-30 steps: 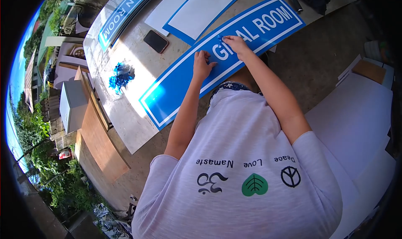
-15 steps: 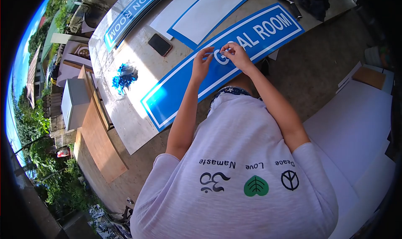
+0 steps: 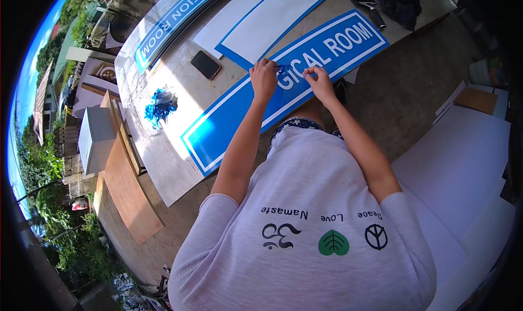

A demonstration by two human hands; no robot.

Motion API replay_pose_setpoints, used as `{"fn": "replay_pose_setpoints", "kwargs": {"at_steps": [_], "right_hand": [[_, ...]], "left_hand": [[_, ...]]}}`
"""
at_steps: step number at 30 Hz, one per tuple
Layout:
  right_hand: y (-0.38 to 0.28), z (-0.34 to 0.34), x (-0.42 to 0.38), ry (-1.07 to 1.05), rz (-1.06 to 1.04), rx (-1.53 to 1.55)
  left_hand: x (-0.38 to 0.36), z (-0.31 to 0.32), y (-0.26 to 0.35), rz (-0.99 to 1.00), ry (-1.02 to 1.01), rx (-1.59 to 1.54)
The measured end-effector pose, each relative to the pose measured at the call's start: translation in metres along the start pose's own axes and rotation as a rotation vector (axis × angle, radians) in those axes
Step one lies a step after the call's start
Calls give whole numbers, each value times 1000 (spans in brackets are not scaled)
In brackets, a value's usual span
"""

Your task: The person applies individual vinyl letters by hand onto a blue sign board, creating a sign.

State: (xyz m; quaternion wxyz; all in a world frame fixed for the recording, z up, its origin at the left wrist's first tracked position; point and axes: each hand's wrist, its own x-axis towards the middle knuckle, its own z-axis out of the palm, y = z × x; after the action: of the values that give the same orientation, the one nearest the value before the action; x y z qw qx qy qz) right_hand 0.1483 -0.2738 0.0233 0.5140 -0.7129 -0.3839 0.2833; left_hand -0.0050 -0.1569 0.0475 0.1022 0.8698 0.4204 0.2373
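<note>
- Both hands have shifted since the earlier frame: the right hand (image 3: 320, 85) has drawn back toward five o'clock, uncovering the C, and the left hand (image 3: 263, 79) has crept slightly toward twelve.
- Across the table (image 3: 158, 166) lies the blue sign (image 3: 231, 115), flat under the hands, running from eight o'clock to two.
- Left fingers curl down near the sign's far edge, a dark blue scrap (image 3: 283, 69) right at their tips; from where I stand I can't tell whether they grip it or only touch it.
- Right thumb and forefinger come nearly together beside the white letters (image 3: 280, 80); whether anything sits between them, I can't tell.
- If that scrap is thin film, as I judge, it wants a low, slow pull folded back along the surface, since a steep tug could lift a letter's edge.
- Resting the heel of the left hand lightly would keep the sign from sliding; pressing nails on the letters could mark them.
- Narrow spots inside the G deserve fingertips only, worked from a corner.
- Sticky bits are best kept off the sign; a blue tangle (image 3: 159, 108) lies between eight and nine o'clock, beyond the phone (image 3: 206, 65) at nine.
- Elbows should stay clear of the sign's near edge.
</note>
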Motion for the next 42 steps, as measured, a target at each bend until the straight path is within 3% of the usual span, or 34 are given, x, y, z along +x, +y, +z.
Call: {"fn": "replay_pose_setpoints", "kwargs": {"at_steps": [1, 2, 4, 7, 12, 17, 18, 22, 25, 27, 34, 38, 39, 42], "right_hand": [[2, 2, -2, -32, -25, -28], [6, 3, -3, -32, -27, -26], [14, 4, -4, -88, 22, -73], [16, 0, -3, -102, 36, -41], [23, 0, -2, -149, 36, -19], [25, -2, -5, -154, 4, -25], [26, -1, -5, -163, 4, -27], [23, -3, -8, -190, -41, -89], [23, -3, -11, -178, -62, -107], [20, -3, -11, -164, -67, -140], [19, 1, -12, -172, -88, -172], [19, -1, -12, -166, -105, -186], [20, -1, -12, -166, -120, -189], [16, -3, -13, -178, -94, -171]], "left_hand": [[10, -2, -4, -148, 56, -121], [21, -3, -13, -147, 58, -118], [40, -8, -39, -245, 326, -202], [59, -66, -54, -434, 304, -310], [40, -135, -166, -393, 426, 58], [-4, -230, -264, -495, 463, 477], [-20, -252, -309, -537, 445, 608], [-49, -262, -331, -646, 319, 923], [-76, -243, -351, -600, 189, 731], [-97, -227, -397, -599, 87, 484], [-113, -224, -358, -573, 84, 542], [-113, -221, -349, -512, 7, 578], [-111, -222, -342, -588, -119, 587], [-107, -217, -326, -609, 28, 741]]}}
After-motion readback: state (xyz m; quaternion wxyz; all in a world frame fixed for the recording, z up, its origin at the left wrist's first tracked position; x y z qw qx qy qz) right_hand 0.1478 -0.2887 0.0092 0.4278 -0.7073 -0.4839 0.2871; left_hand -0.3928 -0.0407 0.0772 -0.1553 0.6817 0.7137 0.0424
